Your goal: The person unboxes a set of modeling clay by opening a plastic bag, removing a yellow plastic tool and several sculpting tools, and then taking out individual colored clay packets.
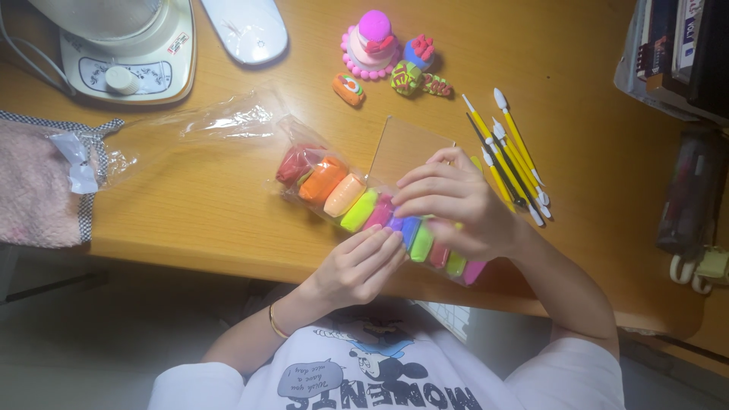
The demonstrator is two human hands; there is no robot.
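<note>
A clear plastic bag (pixel 228 121) lies across the wooden desk (pixel 197 205), holding a row of modelling clay sticks (pixel 342 196) in red, orange, peach, green, pink, purple and blue. My left hand (pixel 358 266) rests at the row's near side, fingers curled against the purple and blue sticks. My right hand (pixel 456 206) lies on top of the row, its fingertips pinching at the pink and purple sticks in the middle. The sticks under my right palm are partly hidden.
A clear square sheet (pixel 406 148) lies behind the clay. Yellow modelling tools (pixel 510 156) lie to the right. Clay figures, among them a pink cake (pixel 370 44), stand at the back. A white appliance (pixel 125 45), pink cloth (pixel 34 186) and stacked books (pixel 676 45) border the desk.
</note>
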